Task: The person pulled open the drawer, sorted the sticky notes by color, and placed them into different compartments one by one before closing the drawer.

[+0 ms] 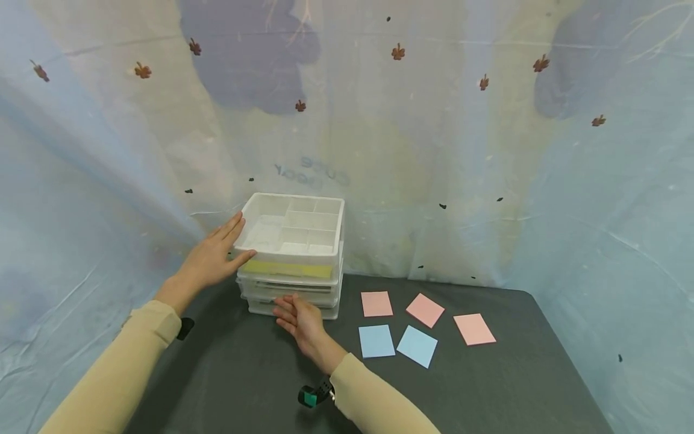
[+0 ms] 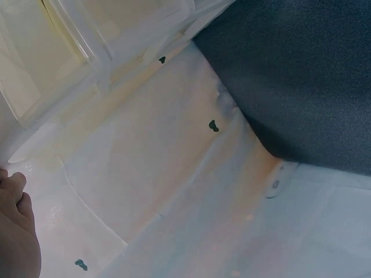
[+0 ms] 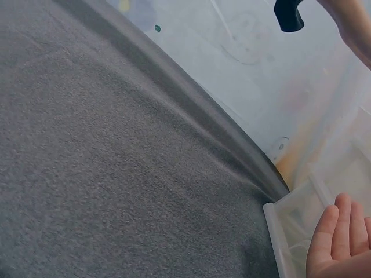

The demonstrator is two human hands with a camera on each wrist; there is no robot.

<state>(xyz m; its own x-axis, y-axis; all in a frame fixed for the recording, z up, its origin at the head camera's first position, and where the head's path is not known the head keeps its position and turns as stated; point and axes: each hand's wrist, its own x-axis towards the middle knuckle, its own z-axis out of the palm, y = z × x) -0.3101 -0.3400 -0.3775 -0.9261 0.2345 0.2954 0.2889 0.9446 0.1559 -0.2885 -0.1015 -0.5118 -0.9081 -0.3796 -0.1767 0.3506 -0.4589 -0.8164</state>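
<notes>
the left hand is spread wide, fingers extended along the left side of the drawer unit, thumb reaching over the front left corner of its top. the right hand is palm up before the lower front of the unit, fingers loosely extended and close together, gripping nothing visible; whether its fingertips touch the drawer front cannot be told.

the drawer unit stands upright near the rear edge of the dark surface, left of the middle of that edge. its white top tray is divided into several compartments. a yellow item shows through the translucent upper front; the lower drawers are stacked beneath.

to the right of the unit, five square notes lie flat and apart. three pink notes form the row nearer the rear edge, the last of them furthest toward the rear right corner. two blue notes lie just in front, on the side nearer the unit.

both arms wear pale yellow sleeves. a black device shows at the left wrist, and a black and green one at the right. a pale sheet printed with brown leaf shapes hangs behind the surface and along both sides.
</notes>
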